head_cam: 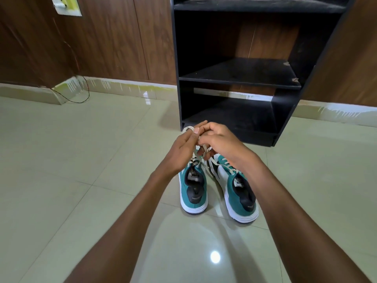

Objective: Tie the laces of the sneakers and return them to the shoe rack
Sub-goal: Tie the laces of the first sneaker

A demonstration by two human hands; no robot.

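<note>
Two teal-and-white sneakers stand side by side on the tiled floor, heels toward me. The left sneaker [193,190] has its white laces [197,160] pulled up above its tongue. My left hand [181,152] pinches one lace, with a loop of it showing over the fingertips. My right hand [220,144] grips the other lace strand just beside it; the two hands touch above the shoe. The right sneaker [237,193] lies partly under my right wrist, and I cannot tell how its laces stand. The black shoe rack [244,78] stands right behind the sneakers, its shelves bare.
Glossy beige floor tiles [81,160] spread on all sides. Brown wood-panelled wall [112,37] runs behind, with a pale skirting. A thin black cable [81,99] trails on the floor at the far left corner.
</note>
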